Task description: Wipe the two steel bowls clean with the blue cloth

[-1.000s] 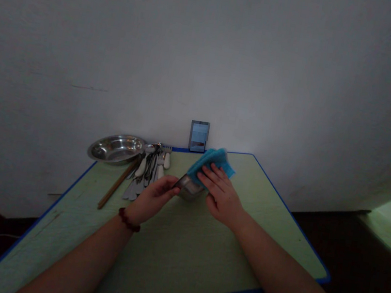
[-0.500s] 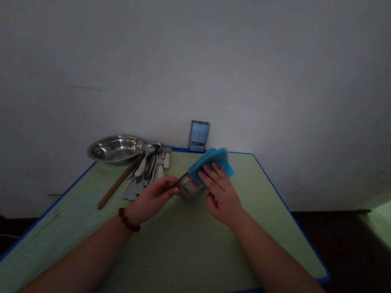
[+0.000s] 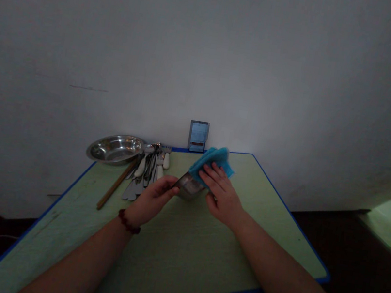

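A metal bowl (image 3: 188, 188) is tilted above the middle of the table, pinched at its left rim between the thumb and fingers of my left hand (image 3: 154, 196). A dark red bead bracelet (image 3: 128, 222) circles that wrist. My right hand (image 3: 222, 197) presses a folded blue cloth (image 3: 211, 161) to the bowl's upper right side, fingers laid over the fabric. The cloth covers part of the bowl, and its inside is mostly hidden.
Left of my hands lies a pile of cutlery (image 3: 148, 166), with forks and knives. Beside it are a wooden stick (image 3: 116, 186) and a wide steel basin (image 3: 116, 149) at the table's back left corner. A phone-like screen (image 3: 198, 136) leans on the wall behind the table (image 3: 178, 261).
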`<state>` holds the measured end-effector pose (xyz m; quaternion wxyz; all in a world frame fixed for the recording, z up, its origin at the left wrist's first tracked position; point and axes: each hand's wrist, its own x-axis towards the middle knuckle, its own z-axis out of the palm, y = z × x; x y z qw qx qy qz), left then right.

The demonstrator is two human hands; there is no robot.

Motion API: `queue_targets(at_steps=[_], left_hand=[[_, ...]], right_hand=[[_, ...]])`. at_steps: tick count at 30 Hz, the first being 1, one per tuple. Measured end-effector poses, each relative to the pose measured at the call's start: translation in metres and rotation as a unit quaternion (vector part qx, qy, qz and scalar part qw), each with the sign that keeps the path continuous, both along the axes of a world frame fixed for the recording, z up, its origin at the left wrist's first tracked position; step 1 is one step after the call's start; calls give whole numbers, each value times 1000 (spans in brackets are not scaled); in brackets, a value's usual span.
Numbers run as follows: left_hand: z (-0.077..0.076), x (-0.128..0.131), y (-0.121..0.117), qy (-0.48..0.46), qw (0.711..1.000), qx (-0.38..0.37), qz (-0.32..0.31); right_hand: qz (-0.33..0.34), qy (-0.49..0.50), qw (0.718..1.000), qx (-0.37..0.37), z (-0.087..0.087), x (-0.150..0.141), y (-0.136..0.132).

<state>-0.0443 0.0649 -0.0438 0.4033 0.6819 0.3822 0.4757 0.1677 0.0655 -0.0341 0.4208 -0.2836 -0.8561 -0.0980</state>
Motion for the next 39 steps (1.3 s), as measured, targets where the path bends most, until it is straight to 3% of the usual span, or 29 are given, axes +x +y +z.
queue_targets(at_steps=[13,39], left_hand=[[2,2,-3,-23,1000,-12,-6],[13,5,-8,20,1000,0,8]], right_hand=[[4,8,1000,-6,0,0,0],[6,-10,1000,-6,5,-4,-7]])
